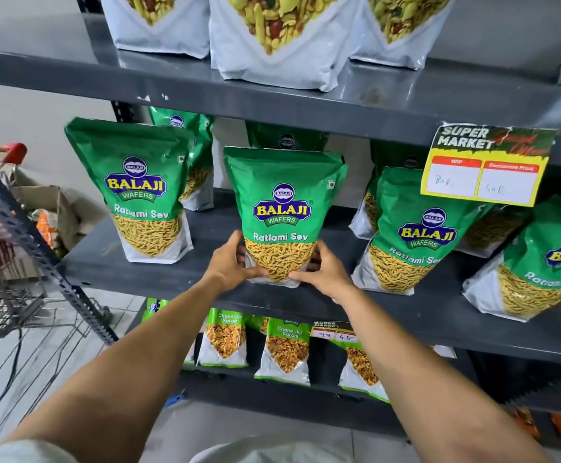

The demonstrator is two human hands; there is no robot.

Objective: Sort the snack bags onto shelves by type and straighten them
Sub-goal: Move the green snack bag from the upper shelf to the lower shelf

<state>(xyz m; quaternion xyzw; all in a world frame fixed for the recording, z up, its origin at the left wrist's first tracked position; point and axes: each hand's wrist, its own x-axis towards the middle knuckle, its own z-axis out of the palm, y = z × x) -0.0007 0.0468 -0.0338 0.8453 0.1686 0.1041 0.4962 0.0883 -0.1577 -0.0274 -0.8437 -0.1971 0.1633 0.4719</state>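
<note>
A green Balaji Ratlami Sev bag [282, 208] stands upright at the front middle of the grey middle shelf [158, 272]. My left hand [230, 262] grips its lower left corner and my right hand [322, 270] grips its lower right corner. Another Ratlami Sev bag [138, 185] stands upright to the left. Two more [412, 235] [539, 262] lean to the right. Further green bags stand behind them at the back of the shelf.
White mixed-snack bags [279, 41] stand on the shelf above. Chana Jor Garam bags [287, 349] fill the shelf below. A yellow price tag [482, 168] hangs from the upper shelf edge. A wire shopping cart [11, 315] and a cardboard box [48, 202] are at the left.
</note>
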